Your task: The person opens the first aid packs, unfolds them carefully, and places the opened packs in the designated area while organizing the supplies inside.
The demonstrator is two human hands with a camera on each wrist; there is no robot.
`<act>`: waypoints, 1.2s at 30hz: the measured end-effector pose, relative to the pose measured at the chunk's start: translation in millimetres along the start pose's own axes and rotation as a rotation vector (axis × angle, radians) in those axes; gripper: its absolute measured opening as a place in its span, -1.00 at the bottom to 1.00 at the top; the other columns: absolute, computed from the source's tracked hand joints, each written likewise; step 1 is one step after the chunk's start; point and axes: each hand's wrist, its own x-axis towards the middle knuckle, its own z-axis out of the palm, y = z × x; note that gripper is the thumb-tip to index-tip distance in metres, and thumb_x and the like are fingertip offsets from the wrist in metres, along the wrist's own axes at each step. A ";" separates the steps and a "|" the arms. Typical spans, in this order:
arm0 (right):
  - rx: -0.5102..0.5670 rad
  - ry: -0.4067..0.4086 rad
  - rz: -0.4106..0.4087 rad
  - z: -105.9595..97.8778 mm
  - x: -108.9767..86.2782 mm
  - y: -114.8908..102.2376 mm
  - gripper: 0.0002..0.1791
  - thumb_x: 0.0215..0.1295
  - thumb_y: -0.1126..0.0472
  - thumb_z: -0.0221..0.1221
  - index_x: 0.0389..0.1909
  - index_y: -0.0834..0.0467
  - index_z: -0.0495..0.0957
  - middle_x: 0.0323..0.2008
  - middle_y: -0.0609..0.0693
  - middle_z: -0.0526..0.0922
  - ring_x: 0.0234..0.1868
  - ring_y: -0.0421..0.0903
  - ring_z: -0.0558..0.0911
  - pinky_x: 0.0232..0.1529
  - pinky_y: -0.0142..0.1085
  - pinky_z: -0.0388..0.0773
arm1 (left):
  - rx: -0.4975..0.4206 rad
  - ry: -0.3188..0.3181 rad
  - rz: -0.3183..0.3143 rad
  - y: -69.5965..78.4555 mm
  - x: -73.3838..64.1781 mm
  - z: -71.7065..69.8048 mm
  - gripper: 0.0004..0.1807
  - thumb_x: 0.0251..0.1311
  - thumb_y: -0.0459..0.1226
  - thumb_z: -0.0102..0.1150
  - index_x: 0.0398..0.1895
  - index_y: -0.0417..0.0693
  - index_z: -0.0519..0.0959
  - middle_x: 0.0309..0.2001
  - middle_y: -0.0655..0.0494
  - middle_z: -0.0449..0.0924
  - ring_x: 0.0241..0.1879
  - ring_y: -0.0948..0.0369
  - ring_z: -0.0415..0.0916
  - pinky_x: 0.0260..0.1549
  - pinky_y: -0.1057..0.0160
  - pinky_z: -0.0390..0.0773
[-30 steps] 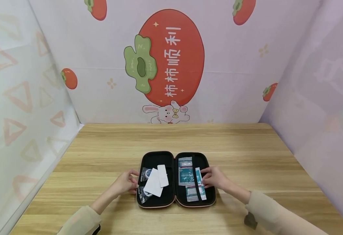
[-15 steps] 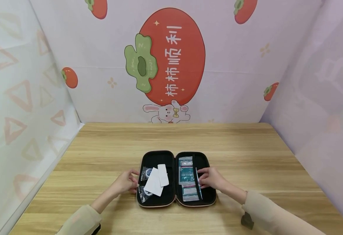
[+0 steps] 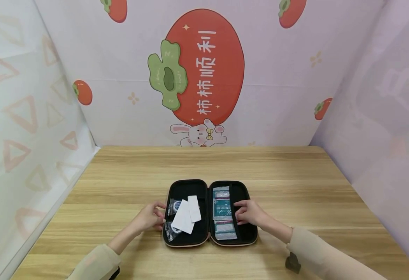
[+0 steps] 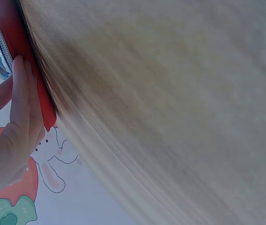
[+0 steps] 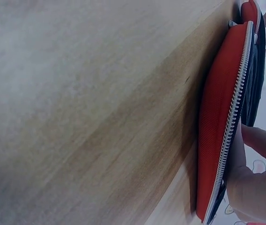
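A zip case (image 3: pixel 204 239), black inside and red outside, lies unfolded on the table. My left hand (image 3: pixel 147 217) holds its left edge, straight fingers along the red side (image 4: pixel 41 89) and thumb at the zipper rim. My right hand (image 3: pixel 251 213) reaches into the right half, fingertips at the black elastic strap (image 3: pixel 235 230); I cannot tell whether they pinch it. To the left of the strap lie teal-and-white sealed packets, an upper packet (image 3: pixel 222 208) and a lower packet (image 3: pixel 225 231). In the right wrist view, thumb and finger pass over the metal zipper (image 5: pixel 230 126).
In the case's left half lie a larger white sheet (image 3: pixel 182 219), a smaller white strip (image 3: pixel 194 210), and clear wrappers with round blue-and-white contents, one wrapper (image 3: pixel 173 208) above another wrapper (image 3: pixel 171 233). The wooden table (image 3: pixel 120 167) meets a printed cloth backdrop (image 3: pixel 274 116).
My right hand has moved slightly left, and the narrow packet it touched has slid left under the strap out of sight. The lower packet has shifted left. My left hand stays put.
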 end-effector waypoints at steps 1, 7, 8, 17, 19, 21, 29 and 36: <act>0.011 -0.002 -0.003 -0.3 1.0 2.3 -0.52 -0.02 0.60 0.00 0.00 0.64 0.19 -0.52 0.20 0.57 -0.49 -0.08 0.57 -0.43 -0.14 0.63 | 0.001 -0.001 0.002 0.2 -0.3 0.0 -0.58 -0.16 -0.67 -0.05 -0.10 -0.51 0.28 -0.52 -0.04 0.37 -0.63 0.22 0.43 -0.56 0.21 0.63; 0.036 -0.023 -0.054 -1.8 7.9 16.1 -0.53 0.01 0.55 0.04 0.00 0.58 0.23 -0.53 0.12 0.58 -0.50 -0.12 0.57 -0.46 -0.20 0.63 | -0.001 -0.014 0.011 -0.2 -1.5 0.1 -0.58 -0.15 -0.67 -0.04 -0.10 -0.52 0.27 -0.52 -0.06 0.38 -0.62 0.20 0.43 -0.57 0.18 0.62; 0.029 -0.021 -0.050 -1.4 7.3 14.5 -0.53 0.01 0.56 0.03 0.01 0.59 0.22 -0.53 0.12 0.57 -0.51 -0.14 0.56 -0.47 -0.21 0.63 | -0.002 -0.014 0.012 -0.2 -1.6 0.2 -0.59 -0.14 -0.67 -0.03 -0.10 -0.52 0.27 -0.52 -0.06 0.38 -0.62 0.20 0.43 -0.57 0.17 0.62; -0.059 -0.012 -0.020 -2.9 -5.0 -7.1 -0.56 -0.02 0.59 0.00 -0.03 0.63 0.25 -0.52 0.19 0.57 -0.48 -0.11 0.56 -0.44 -0.20 0.63 | 0.006 -0.011 0.019 1.6 -3.3 0.2 -0.59 -0.15 -0.67 -0.02 -0.11 -0.53 0.28 -0.53 -0.06 0.38 -0.62 0.21 0.43 -0.57 0.18 0.63; -0.072 -0.011 -0.030 -5.0 -5.9 -8.2 -0.58 -0.01 0.59 0.00 -0.05 0.61 0.28 -0.50 0.20 0.57 -0.48 -0.10 0.56 -0.45 -0.21 0.63 | 0.007 -0.010 0.016 1.8 -3.4 0.1 -0.59 -0.16 -0.67 -0.02 -0.11 -0.53 0.27 -0.53 -0.05 0.38 -0.63 0.21 0.44 -0.57 0.18 0.63; -0.082 -0.015 -0.041 -7.4 -7.0 -9.6 -0.60 0.00 0.58 0.00 -0.06 0.59 0.30 -0.49 0.21 0.57 -0.47 -0.09 0.57 -0.45 -0.21 0.63 | 0.004 -0.010 0.015 2.3 -3.6 0.1 -0.59 -0.15 -0.67 -0.03 -0.11 -0.53 0.27 -0.53 -0.05 0.38 -0.63 0.21 0.44 -0.57 0.18 0.63; -0.129 -0.048 -0.137 -14.8 -9.1 -17.4 -0.67 0.03 0.52 0.05 -0.13 0.58 0.36 -0.42 0.29 0.55 -0.40 -0.01 0.58 -0.41 -0.21 0.63 | 0.004 -0.011 0.017 2.7 -3.9 -0.1 -0.60 -0.14 -0.67 -0.04 -0.11 -0.52 0.27 -0.53 -0.04 0.38 -0.62 0.21 0.44 -0.56 0.17 0.63; -0.258 -0.058 -0.196 -14.4 -5.8 -25.8 -0.70 0.05 0.44 0.11 -0.16 0.49 0.44 -0.37 0.23 0.56 -0.38 -0.10 0.57 -0.41 -0.35 0.61 | 0.006 -0.001 0.012 0.3 -1.6 0.2 -0.59 -0.14 -0.66 -0.03 -0.11 -0.51 0.28 -0.53 -0.05 0.39 -0.62 0.22 0.44 -0.57 0.20 0.63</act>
